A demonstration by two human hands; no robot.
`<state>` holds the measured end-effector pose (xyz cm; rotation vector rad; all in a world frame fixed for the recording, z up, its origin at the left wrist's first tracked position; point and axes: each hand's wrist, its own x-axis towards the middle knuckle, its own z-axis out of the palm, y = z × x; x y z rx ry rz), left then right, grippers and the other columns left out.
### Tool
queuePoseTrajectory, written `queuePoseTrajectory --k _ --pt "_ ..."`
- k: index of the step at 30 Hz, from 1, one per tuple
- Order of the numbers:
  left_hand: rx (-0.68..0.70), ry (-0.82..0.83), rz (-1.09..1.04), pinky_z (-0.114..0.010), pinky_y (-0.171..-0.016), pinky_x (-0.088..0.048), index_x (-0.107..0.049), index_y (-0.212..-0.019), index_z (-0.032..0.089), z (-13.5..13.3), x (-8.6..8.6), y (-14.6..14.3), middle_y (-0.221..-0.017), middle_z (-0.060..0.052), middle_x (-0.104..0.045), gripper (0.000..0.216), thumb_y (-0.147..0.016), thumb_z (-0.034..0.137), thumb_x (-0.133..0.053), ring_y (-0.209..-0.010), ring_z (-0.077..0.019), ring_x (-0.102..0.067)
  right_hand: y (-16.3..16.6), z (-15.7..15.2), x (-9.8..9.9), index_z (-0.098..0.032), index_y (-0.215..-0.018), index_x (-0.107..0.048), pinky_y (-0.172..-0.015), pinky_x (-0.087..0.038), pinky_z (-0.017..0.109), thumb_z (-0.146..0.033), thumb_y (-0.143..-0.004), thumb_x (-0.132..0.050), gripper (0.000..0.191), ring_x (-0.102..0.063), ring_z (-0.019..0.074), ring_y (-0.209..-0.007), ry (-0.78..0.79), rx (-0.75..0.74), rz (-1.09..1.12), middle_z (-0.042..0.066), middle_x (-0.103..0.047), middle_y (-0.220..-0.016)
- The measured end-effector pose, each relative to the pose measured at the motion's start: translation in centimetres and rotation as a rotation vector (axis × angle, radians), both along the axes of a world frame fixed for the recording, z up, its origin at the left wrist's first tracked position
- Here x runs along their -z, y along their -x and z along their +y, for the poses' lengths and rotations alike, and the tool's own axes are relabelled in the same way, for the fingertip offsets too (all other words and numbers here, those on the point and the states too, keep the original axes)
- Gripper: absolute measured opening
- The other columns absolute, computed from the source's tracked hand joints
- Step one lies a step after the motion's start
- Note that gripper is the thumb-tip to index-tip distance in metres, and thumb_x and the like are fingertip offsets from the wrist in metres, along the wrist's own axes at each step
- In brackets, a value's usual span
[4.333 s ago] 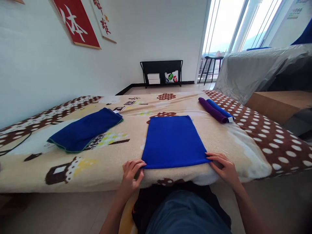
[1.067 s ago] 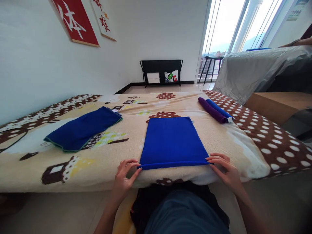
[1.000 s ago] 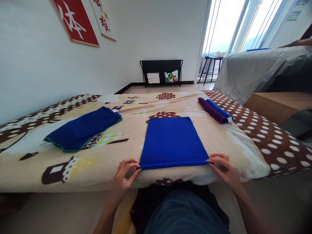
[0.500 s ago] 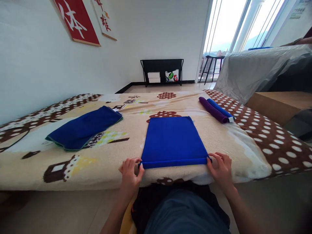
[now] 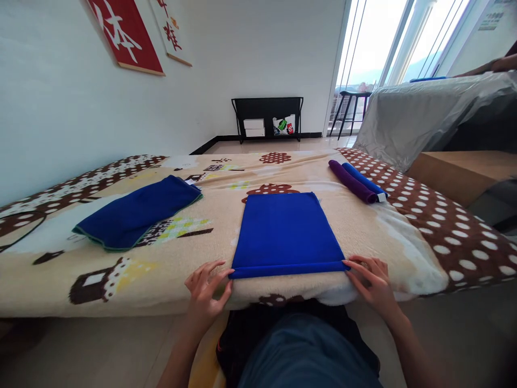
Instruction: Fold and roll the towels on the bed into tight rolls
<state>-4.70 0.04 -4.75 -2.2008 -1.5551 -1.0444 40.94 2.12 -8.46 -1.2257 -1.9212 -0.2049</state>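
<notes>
A bright blue towel (image 5: 283,231) lies flat on the blanket, its near edge rolled into a narrow band. My left hand (image 5: 205,288) has thumb and index finger at the band's left end, lightly pinching it, the other fingers spread. At the right end, my right hand (image 5: 374,280) pinches the band between thumb and index finger. A folded dark blue towel (image 5: 137,213) with a green edge rests to the left. Farther right, a rolled purple towel (image 5: 351,182) lies beside a rolled blue towel (image 5: 365,180) with a white tag.
The patterned blanket (image 5: 194,291) covers the surface, ending just before my legs. A cardboard box (image 5: 464,172) and a plastic-covered piece of furniture (image 5: 420,113) stand at right, with another person's arm (image 5: 493,67) above. A black rack (image 5: 267,116) stands by the far wall.
Both hands have shifted slightly outward, and their fingers are straighter and looser at the band's ends. The towel lies much as before.
</notes>
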Motion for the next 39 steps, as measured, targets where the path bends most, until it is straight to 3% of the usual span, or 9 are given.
queuePoseTrajectory --k 5,10,16,19,23,27,34,39 --pt "0.037 0.013 -0.066 -0.044 -0.097 -0.04 -0.072 -0.101 0.03 0.5 -0.5 0.2 -0.119 -0.006 -0.064 0.015 -0.092 0.025 -0.061 -0.113 -0.0264 -0.057 0.0 0.5 -0.6 -0.033 -0.108 -0.075 -0.088 -0.046 0.042 -0.037 -0.095 -0.06 0.02 -0.064 0.0228 -0.098 0.033 0.004 0.031 0.004 -0.07 -0.107" --pt "0.045 0.022 -0.018 -0.044 -0.097 -0.037 -0.071 -0.098 0.03 0.1 -1.3 1.0 -0.116 -0.005 -0.066 0.014 -0.094 0.024 -0.059 -0.112 -0.0259 -0.058 -0.6 0.8 -1.3 -0.032 -0.1 -0.075 -0.088 -0.045 0.042 -0.037 -0.096 -0.058 0.018 -0.064 0.0218 -0.096 -0.016 -0.048 0.028 0.004 -0.069 -0.105" --pt "0.053 0.197 -0.001 -0.046 -0.102 -0.035 -0.064 -0.1 0.025 -0.2 -2.0 0.8 -0.13 -0.008 -0.059 0.012 -0.095 0.027 -0.053 -0.125 -0.0285 -0.049 -0.6 0.4 -2.4 -0.026 -0.099 -0.069 -0.096 -0.042 0.043 -0.037 -0.099 -0.049 0.023 -0.057 0.0247 -0.114 0.185 -0.086 0.011 0.008 -0.063 -0.124" --pt "0.027 0.255 -0.006 -0.05 -0.1 -0.035 -0.06 -0.095 0.023 0.2 -1.9 -0.2 -0.135 -0.01 -0.056 0.013 -0.093 0.024 -0.047 -0.127 -0.0307 -0.045 0.3 0.7 -2.6 -0.024 -0.095 -0.065 -0.095 -0.041 0.044 -0.032 -0.099 -0.046 0.02 -0.055 0.0257 -0.115 0.208 -0.053 -0.032 0.008 -0.061 -0.128" --pt "-0.103 0.144 0.008 -0.053 -0.099 -0.033 -0.055 -0.089 0.021 0.9 -1.7 -2.8 -0.132 -0.013 -0.056 0.011 -0.084 0.013 -0.05 -0.127 -0.0351 -0.045 3.0 1.2 -2.5 -0.022 -0.091 -0.06 -0.096 -0.035 0.048 -0.021 -0.09 -0.051 0.01 -0.053 0.0296 -0.116 0.056 0.137 -0.076 0.01 -0.06 -0.131" --pt "-0.166 -0.055 0.056 -0.053 -0.101 -0.032 -0.057 -0.105 0.021 1.1 -1.6 -6.6 -0.125 -0.014 -0.057 0.034 -0.078 0.002 -0.052 -0.123 -0.0347 -0.049 7.3 1.0 -2.6 -0.022 -0.103 -0.061 -0.096 -0.033 0.048 -0.006 -0.08 -0.051 0.03 -0.053 0.03 -0.115 -0.102 0.259 -0.055 0.01 -0.059 -0.131" --pt "0.162 -0.023 0.187 -0.044 -0.095 -0.041 -0.057 -0.116 0.017 1.9 -1.8 -11.6 -0.109 -0.012 -0.063 0.04 -0.08 0.002 -0.052 -0.106 -0.0285 -0.056 13.5 0.7 -3.6 -0.02 -0.103 -0.061 -0.091 -0.037 0.04 -0.004 -0.085 -0.049 0.027 -0.056 0.022 -0.098 -0.075 -0.061 0.004 0.007 -0.065 -0.104" --pt "0.231 0.046 0.201 -0.041 -0.088 -0.044 -0.058 -0.113 0.016 2.4 -2.4 -12.5 -0.106 -0.011 -0.063 0.026 -0.089 0.009 -0.05 -0.097 -0.0261 -0.055 14.7 1.0 -4.4 -0.019 -0.105 -0.061 -0.089 -0.038 0.038 -0.013 -0.094 -0.05 0.017 -0.054 0.0215 -0.096 -0.015 -0.15 -0.05 0.007 -0.064 -0.102"
